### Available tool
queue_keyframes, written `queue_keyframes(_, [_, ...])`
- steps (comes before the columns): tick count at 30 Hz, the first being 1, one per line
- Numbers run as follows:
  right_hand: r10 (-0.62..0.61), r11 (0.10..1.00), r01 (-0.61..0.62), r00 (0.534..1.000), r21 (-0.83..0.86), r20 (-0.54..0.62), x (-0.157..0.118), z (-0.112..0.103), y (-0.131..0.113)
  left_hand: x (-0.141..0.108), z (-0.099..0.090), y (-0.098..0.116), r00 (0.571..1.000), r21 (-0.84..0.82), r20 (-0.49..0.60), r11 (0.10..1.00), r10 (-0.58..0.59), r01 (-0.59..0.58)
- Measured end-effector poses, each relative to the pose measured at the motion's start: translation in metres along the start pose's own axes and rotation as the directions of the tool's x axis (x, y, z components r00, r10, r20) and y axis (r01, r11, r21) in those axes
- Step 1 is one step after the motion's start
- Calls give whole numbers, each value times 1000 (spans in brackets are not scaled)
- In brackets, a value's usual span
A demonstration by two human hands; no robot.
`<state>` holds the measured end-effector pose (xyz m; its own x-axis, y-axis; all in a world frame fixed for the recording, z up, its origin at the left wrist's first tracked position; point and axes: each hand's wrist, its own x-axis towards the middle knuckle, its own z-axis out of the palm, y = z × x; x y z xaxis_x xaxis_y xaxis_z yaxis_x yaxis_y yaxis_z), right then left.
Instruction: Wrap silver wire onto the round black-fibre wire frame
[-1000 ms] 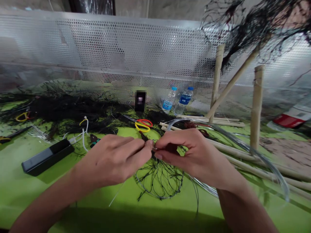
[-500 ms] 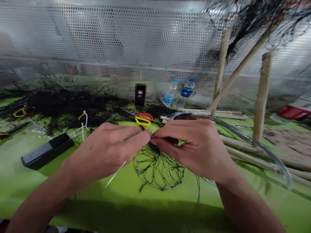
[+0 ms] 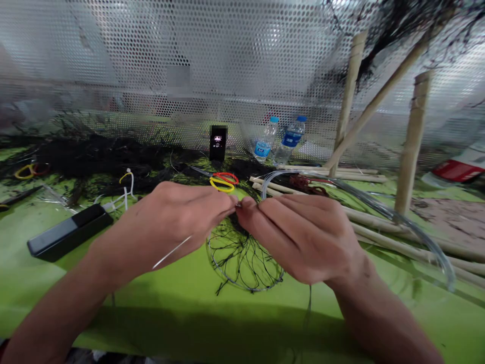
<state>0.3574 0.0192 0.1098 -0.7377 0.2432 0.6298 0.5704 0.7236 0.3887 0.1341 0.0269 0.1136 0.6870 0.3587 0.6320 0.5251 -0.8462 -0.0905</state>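
My left hand (image 3: 178, 217) is closed, its thumb and fingertips pinched together. Fingers curled, my right hand (image 3: 299, 232) pinches right beside it, and the fingertips nearly meet. Between them shows a bit of thin wire (image 3: 238, 205), shiny and mostly hidden. A pale straight length of wire (image 3: 172, 252) crosses the heel of my left hand. Just below the fingertips lies a hoop (image 3: 252, 290) strung with knotted black netting (image 3: 242, 258); its strands gather upward toward my hands, and its far side is hidden behind them.
Scissors (image 3: 223, 187) with red and yellow handles lie beyond my hands. A black-grey box (image 3: 70, 232) with a white cable sits left. Clear tubing-like coils (image 3: 379, 205) and wooden sticks (image 3: 407, 146) occupy the right. Two water bottles (image 3: 262, 144) and a phone (image 3: 217, 144) stand behind.
My right hand has rolled over, its fingers curling in and its knuckles turning toward me. My left hand has risen slightly, and the pale wire by it has shifted left and up.
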Motion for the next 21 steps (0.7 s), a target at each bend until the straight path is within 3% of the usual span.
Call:
queue_keyframes(3, [161, 980, -162, 987, 113, 18, 4, 5, -2, 0, 0, -2, 1000, 50, -18, 999, 14, -13])
queue_keyframes(5, [357, 881, -364, 931, 301, 78, 6, 10, 1, 0, 1, -4, 999, 85, -46, 996, 22, -18])
queue_keyframes(7, [489, 612, -539, 833, 578, 259, 7, 14, 7, -1, 0, -5, 997, 112, -77, 994, 16, -7])
queue_keyframes(9, [452, 192, -636, 734, 748, 508, 8, 16, 15, -2, -1, -6, 996, 118, -91, 993, 26, -15])
queue_keyframes(11, [354, -157, -634, 680, 758, 642, 8, 17, 21, -3, -3, -6, 993, 121, -99, 991, 62, -50])
queue_keyframes(13, [324, -354, -579, 660, 734, 677, 8, 17, 23, -3, -5, -6, 988, 141, -115, 986, 103, -87])
queue_keyframes(15, [341, -462, -517, 646, 720, 683, 9, 16, 21, -2, -6, -6, 983, 165, -132, 981, 127, -104])
queue_keyframes(17, [375, -498, -474, 638, 727, 672, 11, 17, 18, -2, -6, -6, 984, 170, -136, 981, 116, -92])
queue_keyframes(19, [428, -467, -438, 648, 768, 630, 12, 20, 16, -1, -4, -6, 987, 171, -145, 984, 77, -51])
queue_keyframes(21, [494, -377, -410, 670, 831, 555, 11, 22, 14, -2, -2, -6, 985, 181, -163, 983, 50, -20])
